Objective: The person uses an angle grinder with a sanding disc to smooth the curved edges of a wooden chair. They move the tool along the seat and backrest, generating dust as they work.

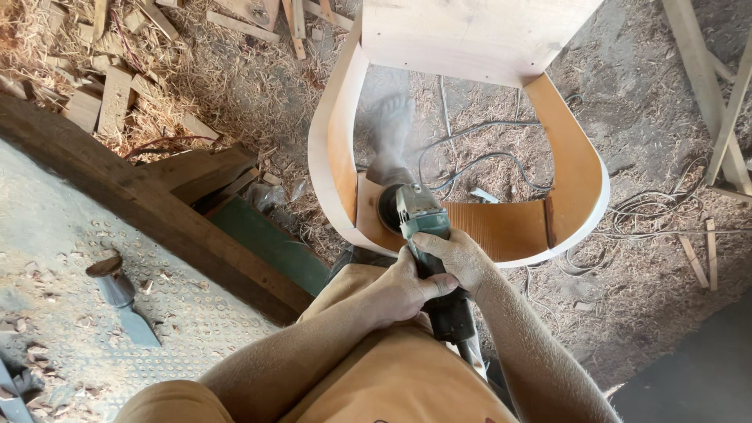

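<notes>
Curved wooden chair frame (583, 176) stands on the shaving-strewn floor (642, 94), unclamped as far as I see — it could shift under pressure. Grinder (419, 215) sits against the frame's lower inside edge, disc over a bare foot (390, 133); a slip would reach it. Cable (478, 160) loops just beyond. Left hand (403, 290) and right hand (458, 258) both wrapped tight round the grinder body.

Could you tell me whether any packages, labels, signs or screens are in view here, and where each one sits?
None show: only the green and black grinder gripped by the left hand and right hand against the curved wooden frame.
</notes>
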